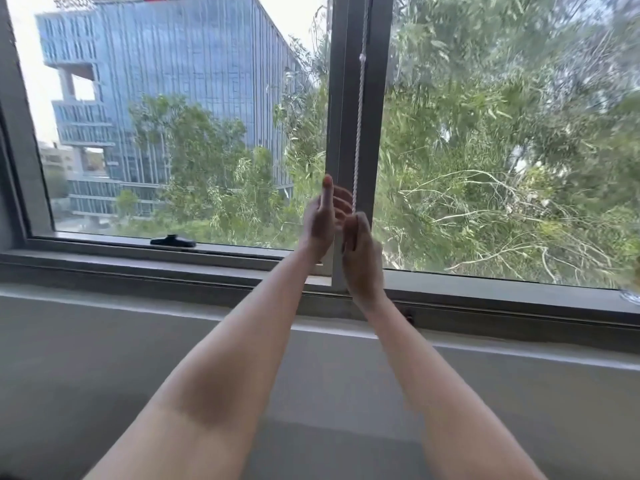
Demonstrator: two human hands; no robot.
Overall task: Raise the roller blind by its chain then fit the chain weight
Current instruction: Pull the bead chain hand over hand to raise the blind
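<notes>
A white beaded chain (360,109) hangs straight down in front of the grey window mullion (349,140). Its lower end runs into my right hand (360,251), whose fingers are closed around it just above the sill. My left hand (320,220) is raised right beside it, palm turned toward the right hand, fingers spread and pointing up, holding nothing. A small connector (362,57) sits on the chain higher up. The roller blind itself is out of view above the frame. I cannot make out a chain weight; anything inside my right fist is hidden.
A black window handle (173,241) lies on the lower frame of the left pane. A grey sill (138,268) and a pale wall ledge (104,341) run below the window. Outside are a glass building and trees.
</notes>
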